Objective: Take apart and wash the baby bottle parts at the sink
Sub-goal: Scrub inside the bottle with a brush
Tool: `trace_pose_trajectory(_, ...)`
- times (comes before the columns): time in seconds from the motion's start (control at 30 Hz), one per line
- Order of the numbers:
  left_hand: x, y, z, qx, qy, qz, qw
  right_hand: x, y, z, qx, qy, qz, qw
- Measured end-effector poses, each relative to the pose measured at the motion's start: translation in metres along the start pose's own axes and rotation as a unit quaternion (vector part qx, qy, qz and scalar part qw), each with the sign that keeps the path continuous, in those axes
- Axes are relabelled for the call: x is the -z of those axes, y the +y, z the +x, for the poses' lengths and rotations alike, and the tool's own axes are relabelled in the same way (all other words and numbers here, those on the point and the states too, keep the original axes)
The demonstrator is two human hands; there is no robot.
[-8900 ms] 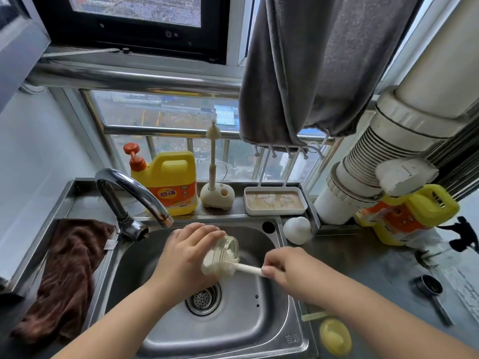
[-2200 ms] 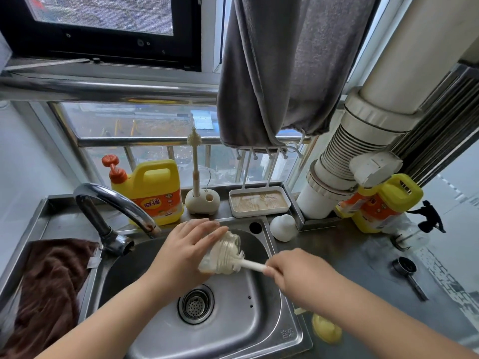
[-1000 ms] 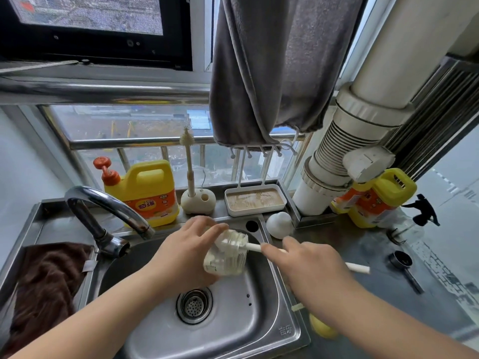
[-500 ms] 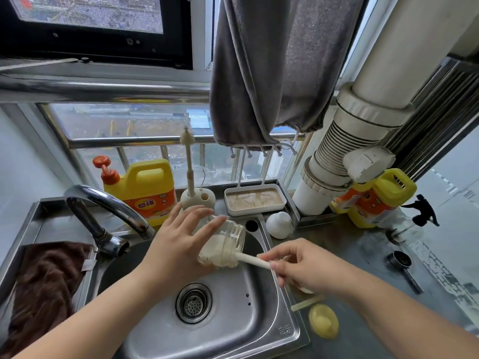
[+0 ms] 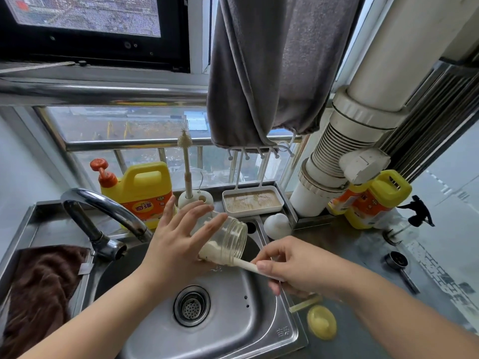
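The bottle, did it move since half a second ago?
Yes, a little. The bottle rose and tipped, its open mouth now nearer the overflow hole in the sink; the left hand holds it with straighter fingers.

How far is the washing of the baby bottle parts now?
Done: the bottle is taken apart; a yellow part lies beside the sink.
In hand: left hand supports the bottle, right hand pinches the brush inside it.
Left: no water runs from the faucet, so rinsing remains.
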State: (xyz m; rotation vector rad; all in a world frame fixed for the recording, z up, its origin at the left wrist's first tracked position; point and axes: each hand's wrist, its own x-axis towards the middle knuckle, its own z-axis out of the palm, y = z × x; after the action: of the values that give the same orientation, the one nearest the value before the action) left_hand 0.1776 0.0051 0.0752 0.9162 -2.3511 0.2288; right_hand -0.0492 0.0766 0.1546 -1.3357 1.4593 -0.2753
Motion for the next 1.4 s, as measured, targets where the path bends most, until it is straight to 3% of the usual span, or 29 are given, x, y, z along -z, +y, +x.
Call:
trace_pose_trajectory(0.07, 0.001, 0.000, 0.000, -0.016, 0.002, 0.005, 1.000, 0.002, 0.003, -0.002, -0.023, -0.060, 0.084, 0.994)
trace_pose_trajectory(0.13, 0.001, 0.000, -0.002, -0.018, -0.004, 0.010, 1.000, 0.002, 0.004, -0.003, -0.031, -0.076, 0.070, 0.994)
trace_pose_trajectory(0.23, -0.002, 0.002, -0.004, 0.002, -0.014, -0.007, 1.000, 0.002, 0.001, 0.000, -0.012, 0.045, -0.147, 0.988)
trace_pose_trajectory(0.3, -0.004, 0.002, -0.003, 0.017, -0.023, -0.016, 0.999, 0.003, 0.000, 0.003, 0.038, 0.182, -0.314, 0.931)
trace_pose_trajectory(0.37, -0.005, 0.001, 0.001, 0.031, -0.030, -0.018, 0.999, 0.000, 0.002, 0.005, 0.113, 0.303, -0.485, 0.813)
trace_pose_trajectory(0.4, -0.004, 0.000, 0.003, 0.035, -0.031, -0.016, 0.999, -0.001, 0.009, 0.006, 0.155, 0.342, -0.520, 0.767)
trace_pose_trajectory(0.47, -0.002, -0.003, 0.006, 0.030, -0.041, -0.012, 0.999, -0.006, 0.014, 0.005, 0.201, 0.357, -0.546, 0.731)
trace_pose_trajectory(0.5, -0.002, -0.005, 0.006, 0.023, -0.051, -0.006, 0.998, -0.009, 0.015, 0.005, 0.198, 0.339, -0.547, 0.740)
trace_pose_trajectory(0.53, -0.002, -0.006, 0.004, 0.018, -0.058, -0.001, 0.998, -0.012, 0.014, 0.006, 0.162, 0.309, -0.526, 0.776)
trace_pose_trajectory(0.6, -0.005, -0.008, -0.002, -0.001, -0.057, 0.007, 0.998, -0.015, 0.015, 0.006, 0.085, 0.185, -0.405, 0.891)
trace_pose_trajectory(0.63, -0.007, -0.008, -0.006, -0.013, -0.052, 0.009, 0.999, -0.012, 0.016, 0.006, 0.071, 0.126, -0.352, 0.925)
trace_pose_trajectory(0.73, -0.009, -0.006, -0.010, -0.017, -0.040, -0.005, 0.999, -0.002, 0.015, 0.002, 0.017, 0.019, -0.155, 0.988)
trace_pose_trajectory(0.83, -0.009, -0.006, -0.008, -0.022, -0.043, 0.003, 0.999, -0.004, 0.016, -0.003, -0.023, -0.022, -0.055, 0.998)
trace_pose_trajectory(0.9, -0.013, -0.005, -0.010, -0.024, -0.052, 0.016, 0.998, -0.005, 0.019, 0.002, -0.012, 0.034, -0.176, 0.984)
trace_pose_trajectory(0.93, -0.015, -0.004, -0.011, -0.014, -0.059, 0.013, 0.998, -0.005, 0.021, 0.006, 0.004, 0.083, -0.269, 0.960)
trace_pose_trajectory(1.0, -0.017, -0.003, -0.013, 0.014, -0.081, -0.005, 0.997, -0.004, 0.024, 0.011, 0.050, 0.219, -0.435, 0.872)
trace_pose_trajectory(1.07, -0.015, -0.003, -0.013, 0.032, -0.094, -0.024, 0.995, 0.000, 0.029, 0.016, 0.123, 0.317, -0.517, 0.785)
trace_pose_trajectory(1.13, -0.013, -0.004, -0.010, 0.032, -0.080, -0.018, 0.996, 0.000, 0.029, 0.014, 0.166, 0.331, -0.523, 0.767)
trace_pose_trajectory(1.2, -0.011, -0.005, -0.007, 0.034, -0.050, -0.006, 0.998, -0.006, 0.027, 0.014, 0.131, 0.311, -0.521, 0.784)
trace_pose_trajectory(1.3, -0.011, -0.008, -0.007, 0.027, -0.023, 0.014, 0.999, -0.007, 0.027, 0.011, 0.048, 0.181, -0.379, 0.906)
trace_pose_trajectory(1.4, -0.013, -0.012, -0.014, -0.003, -0.028, 0.044, 0.999, 0.002, 0.018, 0.007, 0.003, 0.033, -0.213, 0.977)
